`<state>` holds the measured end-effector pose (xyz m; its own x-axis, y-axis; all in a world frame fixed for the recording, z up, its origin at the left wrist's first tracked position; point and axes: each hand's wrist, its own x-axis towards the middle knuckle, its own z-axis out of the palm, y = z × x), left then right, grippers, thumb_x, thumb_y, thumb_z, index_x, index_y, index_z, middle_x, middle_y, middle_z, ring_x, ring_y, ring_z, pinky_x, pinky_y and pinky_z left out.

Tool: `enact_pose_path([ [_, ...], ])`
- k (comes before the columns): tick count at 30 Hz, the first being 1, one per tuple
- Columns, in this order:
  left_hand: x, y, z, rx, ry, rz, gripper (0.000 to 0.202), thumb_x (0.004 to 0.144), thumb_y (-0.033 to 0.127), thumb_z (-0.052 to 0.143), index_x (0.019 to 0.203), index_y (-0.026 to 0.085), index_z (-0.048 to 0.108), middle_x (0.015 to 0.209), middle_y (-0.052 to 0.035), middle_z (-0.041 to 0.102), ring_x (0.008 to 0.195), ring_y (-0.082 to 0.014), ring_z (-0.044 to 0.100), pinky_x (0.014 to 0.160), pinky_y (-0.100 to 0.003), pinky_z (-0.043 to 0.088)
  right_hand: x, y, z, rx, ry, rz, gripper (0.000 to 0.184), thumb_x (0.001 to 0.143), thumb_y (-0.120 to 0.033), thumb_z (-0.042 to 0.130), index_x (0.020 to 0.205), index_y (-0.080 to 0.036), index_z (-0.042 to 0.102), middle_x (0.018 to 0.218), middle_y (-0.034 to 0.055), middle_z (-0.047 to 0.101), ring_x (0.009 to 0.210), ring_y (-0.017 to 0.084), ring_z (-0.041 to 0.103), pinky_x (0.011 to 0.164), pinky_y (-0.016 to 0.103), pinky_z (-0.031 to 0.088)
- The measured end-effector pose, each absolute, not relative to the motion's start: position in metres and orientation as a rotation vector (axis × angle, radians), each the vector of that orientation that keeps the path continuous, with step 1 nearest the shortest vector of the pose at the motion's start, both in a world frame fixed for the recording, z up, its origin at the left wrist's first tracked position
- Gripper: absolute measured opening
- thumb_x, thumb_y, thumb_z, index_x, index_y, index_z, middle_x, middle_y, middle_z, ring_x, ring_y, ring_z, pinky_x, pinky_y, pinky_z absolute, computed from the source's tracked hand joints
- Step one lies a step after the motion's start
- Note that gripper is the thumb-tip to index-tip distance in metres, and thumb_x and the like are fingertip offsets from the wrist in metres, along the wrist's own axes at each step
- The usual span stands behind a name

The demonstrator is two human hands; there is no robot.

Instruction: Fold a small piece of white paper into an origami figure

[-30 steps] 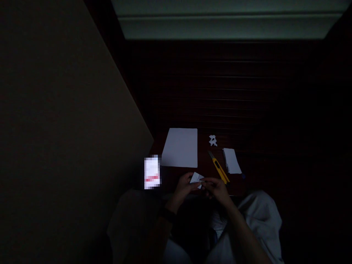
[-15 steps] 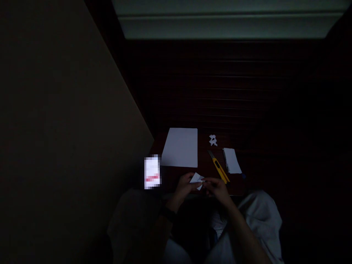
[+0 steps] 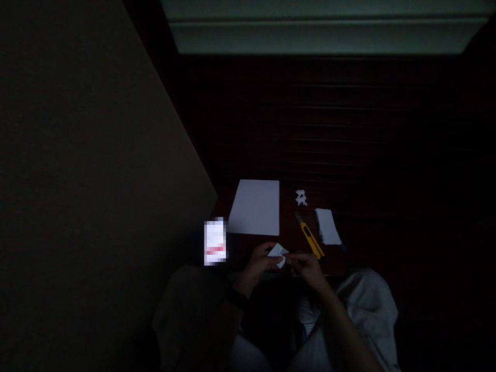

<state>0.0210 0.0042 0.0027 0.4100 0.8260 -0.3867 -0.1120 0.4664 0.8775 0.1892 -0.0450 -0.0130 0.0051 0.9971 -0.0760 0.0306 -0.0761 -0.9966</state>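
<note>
A small folded piece of white paper (image 3: 277, 250) is held over the near edge of the dark table. My left hand (image 3: 260, 263) grips its left side, thumb on top and fingers behind. From the right, my right hand (image 3: 306, 266) pinches the paper's right corner between fingertips; its lower fingers are curled and hard to make out in the dim light. Just beyond my right hand lies a yellow box cutter (image 3: 309, 240) with its blade out, pointing away from me.
A large white sheet (image 3: 256, 207) lies at the back left of the table. Small folded paper pieces (image 3: 301, 198) sit at the back. A stack of white paper slips (image 3: 328, 226) is on the right, a bright blurred-out screen (image 3: 215, 243) on the left. A wall (image 3: 155, 129) borders the left side.
The right flap of the folded paper sits differently, and its outline is now more diamond-like. Both hands keep nearly the same place and grip. The whole view has shifted very slightly.
</note>
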Motion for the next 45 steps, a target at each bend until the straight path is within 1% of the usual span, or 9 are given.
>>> enact_pose_path([
  [6,0.022,0.004,0.004,0.894,0.986,0.707,0.049,0.055,0.023,0.076,0.099,0.014,0.057,0.086,-0.0088,0.065,0.071,-0.0202,0.063,0.062,-0.031,0.051,0.188,-0.045,-0.011,-1.28,-1.211,1.243,0.029,0.072,-0.038,0.06,0.089,-0.017,0.07,0.063,0.0016,0.057,0.048,0.01,0.048,0.042,0.021,0.04],
  [14,0.021,0.006,0.002,0.865,0.978,0.687,0.048,0.053,0.021,0.076,0.098,0.015,0.057,0.086,-0.0081,0.064,0.071,-0.0197,0.063,0.062,-0.031,0.052,0.187,-0.047,-0.011,-1.282,-1.286,1.199,0.024,0.074,-0.038,0.058,0.078,-0.018,0.071,0.063,0.0022,0.057,0.049,0.011,0.051,0.043,0.022,0.04],
  [21,0.019,0.006,0.002,0.871,0.927,0.694,0.048,0.055,0.019,0.075,0.1,0.015,0.057,0.088,-0.0084,0.064,0.072,-0.02,0.063,0.063,-0.032,0.052,0.186,-0.046,-0.012,-1.289,-1.273,1.213,0.024,0.073,-0.039,0.06,0.08,-0.019,0.071,0.066,0.0028,0.059,0.051,0.012,0.052,0.043,0.022,0.042],
  [26,0.022,0.006,0.001,0.908,0.974,0.674,0.035,0.057,0.022,0.073,0.087,0.012,0.059,0.085,-0.0086,0.064,0.073,-0.0196,0.063,0.064,-0.03,0.051,0.185,-0.045,-0.011,-1.303,-1.206,1.179,0.027,0.069,-0.04,0.063,0.085,-0.018,0.07,0.069,0.0033,0.062,0.051,0.012,0.054,0.045,0.022,0.043],
  [29,0.023,0.006,0.001,0.949,0.981,0.657,0.03,0.058,0.024,0.073,0.081,0.012,0.059,0.082,-0.0078,0.065,0.072,-0.0189,0.062,0.064,-0.029,0.05,0.183,-0.045,-0.011,-1.331,-1.189,1.153,0.026,0.071,-0.039,0.062,0.081,-0.016,0.069,0.062,0.0024,0.061,0.049,0.012,0.053,0.045,0.021,0.041],
  [33,0.025,0.005,0.002,0.967,0.994,0.67,0.028,0.058,0.025,0.073,0.078,0.013,0.057,0.079,-0.0062,0.065,0.071,-0.0187,0.062,0.063,-0.029,0.049,0.181,-0.043,-0.015,-1.397,-1.105,1.174,0.027,0.071,-0.04,0.062,0.075,-0.014,0.067,0.053,0.0018,0.06,0.043,0.011,0.051,0.041,0.021,0.04],
  [37,0.026,0.003,0.001,0.957,0.982,0.707,0.03,0.056,0.026,0.074,0.075,0.013,0.055,0.077,-0.0044,0.064,0.068,-0.017,0.062,0.063,-0.029,0.049,0.181,-0.039,-0.019,-1.419,-0.968,1.259,0.029,0.067,-0.041,0.064,0.074,-0.013,0.065,0.058,0.0044,0.062,0.045,0.013,0.054,0.038,0.021,0.042],
  [41,0.026,0.003,-0.003,0.989,0.982,0.751,0.031,0.055,0.028,0.074,0.073,0.013,0.055,0.074,-0.0033,0.064,0.066,-0.0153,0.06,0.059,-0.025,0.047,0.182,-0.035,-0.018,-1.42,-0.825,1.368,0.026,0.065,-0.036,0.066,0.071,-0.011,0.063,0.064,0.0072,0.065,0.05,0.014,0.058,0.041,0.022,0.046],
  [45,0.026,0.003,-0.008,1.008,0.98,0.771,0.03,0.057,0.029,0.073,0.073,0.013,0.055,0.073,-0.003,0.063,0.065,-0.0144,0.06,0.058,-0.023,0.046,0.181,-0.03,-0.014,-1.477,-0.693,1.412,0.022,0.061,-0.031,0.068,0.068,-0.011,0.062,0.064,0.0081,0.065,0.049,0.014,0.059,0.041,0.022,0.047],
])
